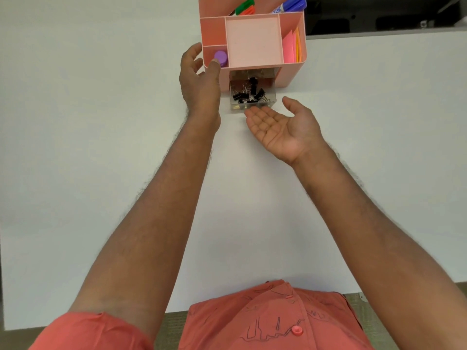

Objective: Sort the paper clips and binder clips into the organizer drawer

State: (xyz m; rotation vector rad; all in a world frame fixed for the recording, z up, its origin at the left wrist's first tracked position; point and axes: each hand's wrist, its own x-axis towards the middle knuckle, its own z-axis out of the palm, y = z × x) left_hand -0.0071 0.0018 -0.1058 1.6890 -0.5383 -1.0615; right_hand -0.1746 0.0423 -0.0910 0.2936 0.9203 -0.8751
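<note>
A pink desk organizer (pixel 293 72) stands at the far middle of the white table. Its clear drawer (pixel 271 103) is pulled out toward me and holds several black binder clips (pixel 249 94); further back in it something pale glints, too dim to name. My left hand (pixel 199 79) rests against the organizer's front left corner, fingers spread, thumb on the rim. My right hand (pixel 283 127) lies palm up just in front of the drawer, fingers flat, fingertips close to the drawer's front wall, with nothing in it.
The organizer's top compartments hold a purple cap (pixel 220 57), pink and orange sticky notes (pixel 292 48) and markers (pixel 290 5) at the back. A dark gap (pixel 379 16) runs behind the table at the far right. The table's near edge is by my torso.
</note>
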